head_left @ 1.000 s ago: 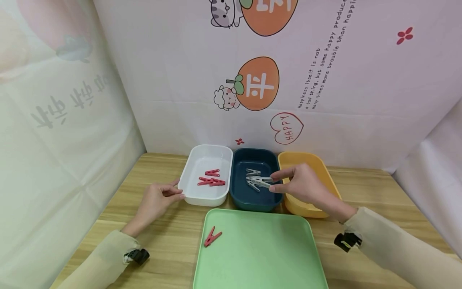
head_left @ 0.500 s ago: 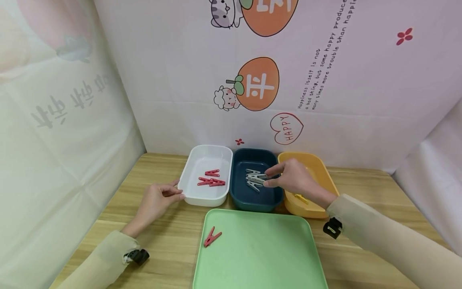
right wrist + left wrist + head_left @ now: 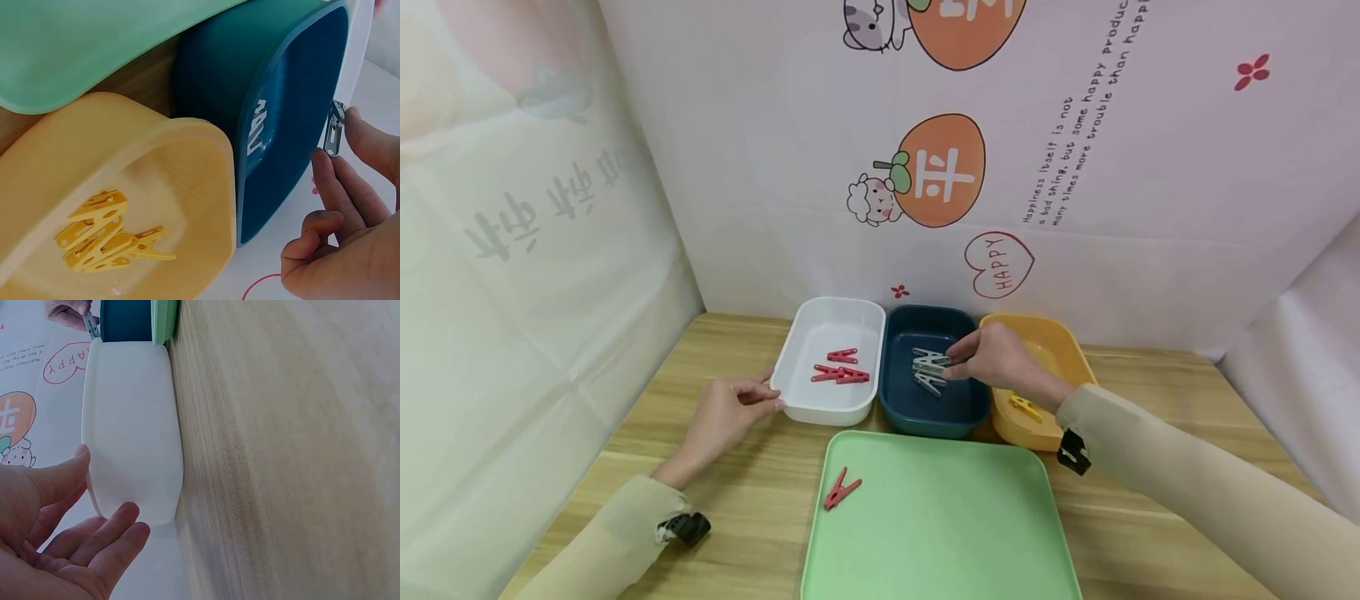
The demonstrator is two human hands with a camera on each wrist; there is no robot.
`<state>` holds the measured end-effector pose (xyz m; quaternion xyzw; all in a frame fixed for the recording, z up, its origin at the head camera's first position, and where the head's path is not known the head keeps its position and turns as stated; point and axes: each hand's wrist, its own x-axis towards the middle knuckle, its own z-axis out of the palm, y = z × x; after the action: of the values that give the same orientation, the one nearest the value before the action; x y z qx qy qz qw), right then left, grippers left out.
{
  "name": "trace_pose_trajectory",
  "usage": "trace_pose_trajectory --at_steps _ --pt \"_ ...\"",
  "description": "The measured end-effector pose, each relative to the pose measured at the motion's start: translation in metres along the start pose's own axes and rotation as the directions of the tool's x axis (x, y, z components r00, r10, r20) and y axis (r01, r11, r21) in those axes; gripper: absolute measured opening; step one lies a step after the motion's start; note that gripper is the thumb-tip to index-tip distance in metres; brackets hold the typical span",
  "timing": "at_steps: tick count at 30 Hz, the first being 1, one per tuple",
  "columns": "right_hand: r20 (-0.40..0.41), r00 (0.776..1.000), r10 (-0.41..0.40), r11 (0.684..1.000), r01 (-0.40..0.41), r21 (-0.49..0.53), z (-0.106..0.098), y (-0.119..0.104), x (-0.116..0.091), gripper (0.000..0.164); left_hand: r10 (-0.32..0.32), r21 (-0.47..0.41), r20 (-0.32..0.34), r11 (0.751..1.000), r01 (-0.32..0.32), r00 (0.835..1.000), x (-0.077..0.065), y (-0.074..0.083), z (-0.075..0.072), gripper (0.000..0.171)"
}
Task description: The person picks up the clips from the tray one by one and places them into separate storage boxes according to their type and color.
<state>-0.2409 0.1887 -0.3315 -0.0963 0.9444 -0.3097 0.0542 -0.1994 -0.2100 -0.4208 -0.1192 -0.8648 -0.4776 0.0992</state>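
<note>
My right hand (image 3: 996, 360) pinches a grey clothespin (image 3: 335, 130) between thumb and fingertips, over the dark blue bin (image 3: 951, 421). Below it, other grey clothespins (image 3: 927, 382) lie on that bin's floor. At the near left corner of the white bin (image 3: 827, 415), my left hand (image 3: 726, 421) holds the edge, with the thumb (image 3: 78, 462) at the rim and fingers along the outer wall. Three red clothespins (image 3: 842, 374) lie inside the white bin. One more red clothespin (image 3: 841, 490) rests on the green tray (image 3: 940, 525), near its left edge.
A yellow bin (image 3: 1026, 429) stands right of the blue one and contains several yellow clothespins (image 3: 103, 231). All three bins stand side by side against a printed cloth backdrop (image 3: 775, 167) on a wooden table (image 3: 745, 508).
My right hand has moved left and slightly away from me with the grey clothespin, deeper over the blue bin. Yellow clothespins now show past the right arm. The left hand stays at the white bin.
</note>
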Motion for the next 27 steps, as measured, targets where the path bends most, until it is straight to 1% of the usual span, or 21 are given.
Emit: trace_pose_trajectory --at_steps 4,14,21,27 --pt "0.007 1.000 0.003 1.000 -0.003 0.001 0.001 0.000 0.004 0.033 0.006 0.005 0.003 1.000 -0.006 1.000 0.001 0.000 0.000 0.006" --pt "0.018 1.000 0.019 1.000 -0.020 0.023 0.007 0.002 0.010 0.029 -0.007 0.009 0.004 1.000 0.007 1.000 0.000 0.001 0.000 0.005" --pt "0.023 1.000 0.001 1.000 0.000 -0.006 0.015 0.008 0.013 0.030 -0.003 -0.008 -0.002 1.000 0.003 1.000 0.001 0.001 0.000 0.005" --pt "0.032 0.999 -0.006 1.000 0.007 -0.025 0.021 0.011 0.012 0.028 0.001 0.000 0.005 1.000 -0.001 1.000 0.000 0.001 -0.001 0.005"
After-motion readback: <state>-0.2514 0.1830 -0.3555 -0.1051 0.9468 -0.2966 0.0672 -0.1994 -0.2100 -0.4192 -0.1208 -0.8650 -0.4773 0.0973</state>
